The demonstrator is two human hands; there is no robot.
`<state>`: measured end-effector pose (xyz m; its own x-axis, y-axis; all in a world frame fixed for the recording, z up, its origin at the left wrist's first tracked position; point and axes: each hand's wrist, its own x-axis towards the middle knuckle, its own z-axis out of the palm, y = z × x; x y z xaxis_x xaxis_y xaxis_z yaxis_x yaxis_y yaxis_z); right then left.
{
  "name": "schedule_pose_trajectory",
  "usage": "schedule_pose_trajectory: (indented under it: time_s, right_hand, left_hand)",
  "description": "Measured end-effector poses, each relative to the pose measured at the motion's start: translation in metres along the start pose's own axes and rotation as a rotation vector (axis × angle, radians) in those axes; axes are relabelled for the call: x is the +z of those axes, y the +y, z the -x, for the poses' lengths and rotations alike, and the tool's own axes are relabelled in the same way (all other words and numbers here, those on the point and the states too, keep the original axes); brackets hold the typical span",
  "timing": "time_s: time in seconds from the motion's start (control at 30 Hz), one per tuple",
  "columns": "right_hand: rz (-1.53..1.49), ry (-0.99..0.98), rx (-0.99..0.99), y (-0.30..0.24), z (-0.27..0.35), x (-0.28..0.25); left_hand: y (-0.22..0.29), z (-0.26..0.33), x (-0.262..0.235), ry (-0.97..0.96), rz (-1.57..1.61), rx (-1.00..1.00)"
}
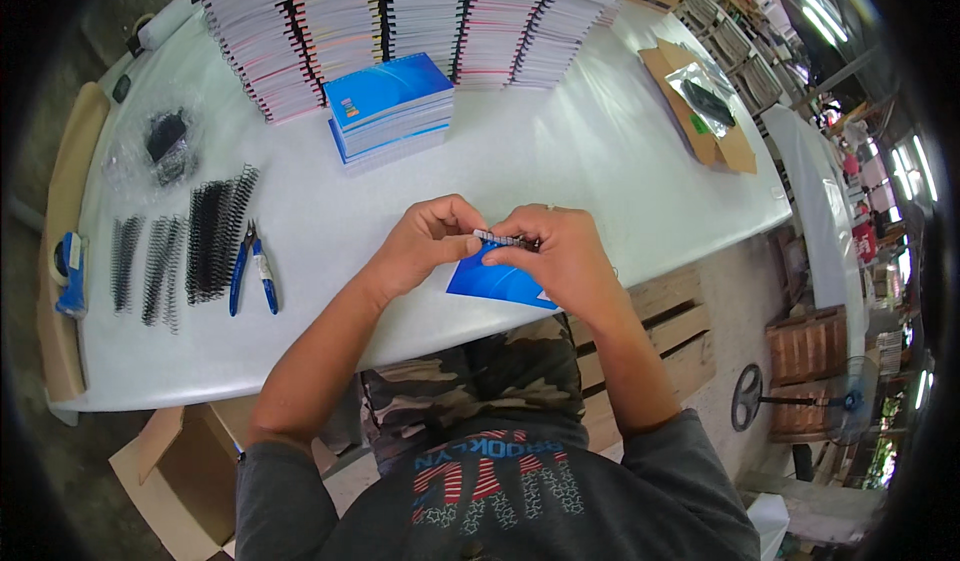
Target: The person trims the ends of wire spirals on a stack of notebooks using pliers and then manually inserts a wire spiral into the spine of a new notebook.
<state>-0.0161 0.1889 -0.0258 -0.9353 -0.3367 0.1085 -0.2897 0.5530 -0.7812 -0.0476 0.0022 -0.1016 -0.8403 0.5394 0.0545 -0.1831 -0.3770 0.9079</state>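
Near the table's front edge I hold a blue-covered booklet in front of me, tilted. A dark spiral binding coil runs along its upper edge, between my two hands. My left hand is closed, with thumb and forefinger pinching at the left end of the coil. My right hand is closed round the booklet's right side, its thumb and fingers at the bound edge. The fingers partly hide the coil, so I cannot tell how far it passes through the holes.
Beyond my hands stands a stack of blue booklets, with tall piles of coil-bound books behind it. Leftward lie black coils, blue-handled pliers, a blue-handled cutter and a plastic bag. Flattened cardboard lies at right.
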Motion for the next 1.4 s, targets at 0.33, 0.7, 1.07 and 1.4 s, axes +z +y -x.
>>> schedule_pose_trajectory:
  time_s: [0.33, 0.7, 1.07, 1.4]
  right_hand:
    - [0.272, -0.046, -0.260, 0.020, -0.005, -0.001]
    - [0.367, 0.734, 0.327, 0.171, -0.017, -0.028]
    - [-0.577, 0.711, 0.034, 0.121, -0.007, -0.050]
    - [0.395, 0.503, -0.022, 0.158, 0.004, -0.047]
  left_hand:
    - [-0.017, -0.004, -0.004, -0.025, -0.050, 0.033]
    - [0.024, -0.026, -0.030, 0.700, -1.218, 0.724]
    - [0.047, -0.043, -0.039, 0.963, -1.654, 0.558]
    - [0.028, -0.042, -0.061, 0.804, -1.841, 0.498]
